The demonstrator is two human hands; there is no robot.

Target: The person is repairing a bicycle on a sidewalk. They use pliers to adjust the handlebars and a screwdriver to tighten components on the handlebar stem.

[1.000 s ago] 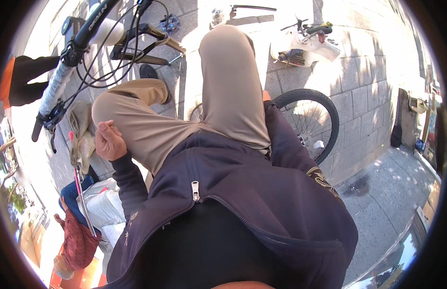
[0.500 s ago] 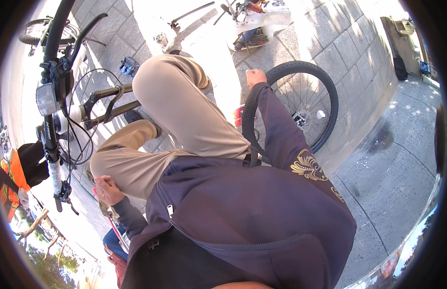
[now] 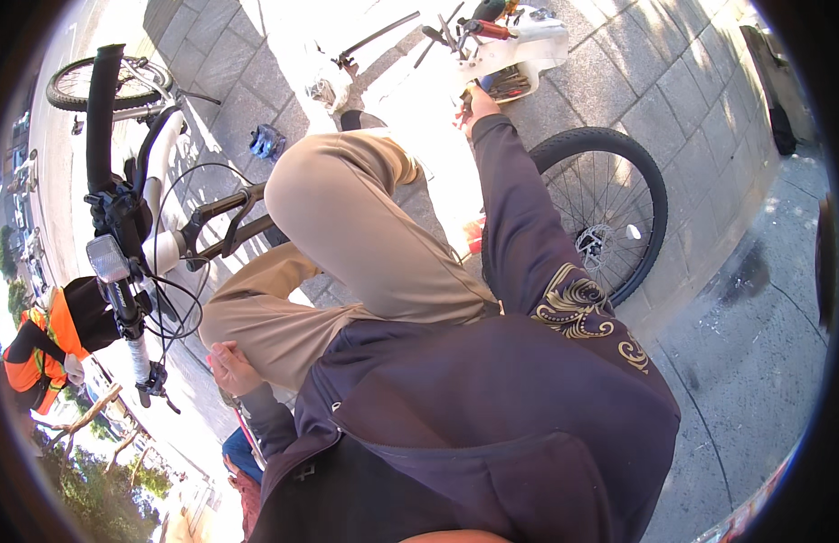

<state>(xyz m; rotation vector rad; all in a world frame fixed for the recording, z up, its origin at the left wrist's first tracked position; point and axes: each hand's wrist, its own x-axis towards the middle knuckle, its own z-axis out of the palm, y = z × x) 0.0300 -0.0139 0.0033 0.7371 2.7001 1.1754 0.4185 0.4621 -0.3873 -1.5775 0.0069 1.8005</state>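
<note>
Standing ahead and to the left of the left fingers, the bicycle (image 3: 121, 217) shows my remote view its black handlebar, looped cables and dark fork. Well to the left of those fingers, I make out a co-worker in an orange vest (image 3: 57, 339). A spoked wheel (image 3: 593, 242) lies nearer the body than the right fingers and to their right, partly covered by the right sleeve (image 3: 519, 195). Just beyond the right fingers I have the white container (image 3: 550, 41), with assorted tools (image 3: 508, 84) inside. Left of the right fingers, well apart, sits a clear plastic bag (image 3: 327, 90). My right hand (image 3: 480, 106) is at the container's near edge, fingers bent; I cannot tell whether they are clamped on anything. The left hand (image 3: 234, 368) is by the left knee, fingers loosely curled; whether their tips meet, I cannot tell. A red-handled tool (image 3: 488, 30) lies past the right fingers, over the container.
</note>
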